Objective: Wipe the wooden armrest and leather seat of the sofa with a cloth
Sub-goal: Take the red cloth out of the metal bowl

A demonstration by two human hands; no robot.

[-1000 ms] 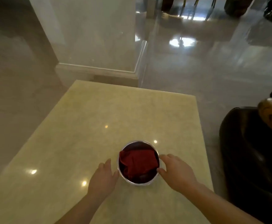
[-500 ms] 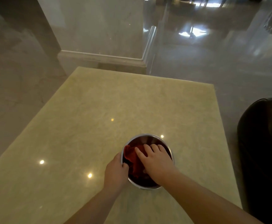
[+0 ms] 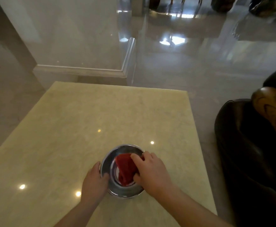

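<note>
My right hand (image 3: 151, 172) is over the bowl (image 3: 122, 189), and its fingers (image 3: 136, 157) are pinched together on the cloth (image 3: 125, 167), thumb low on one side and the rest curled over the top edge. The cloth is one piece, red, soft and nubbly like terry, folded into a loose hanging wedge that sits inside the bowl with its lower end near the bowl's bottom. My left hand (image 3: 93, 182) is against the bowl's left rim, its fingers wrapped on the outer wall and the thumb hooked over the edge, clamped on the metal.

The bowl is a single round one, thin shiny steel with a rolled lip, pale rings showing in its base. It stands on the bench (image 3: 68, 136) close to the near right part of the top. The bench is a rectangular slab of polished cream stone with faint cloudy veining; four small bright light spots glint on it around the bowl.

To the right of the bowl, past the bench edge, is the sofa (image 3: 242, 153): dark, smooth, glossy leather, rounded and bulging. Its armrest (image 3: 271, 108) is carved wood, brown with darker grain swirls and a rounded end, beyond and right of the bowl. Beyond the bowl, the floor (image 3: 183, 66) is grey polished tile, and one pale square column (image 3: 78, 38) with a stepped base stands behind the bench.
</note>
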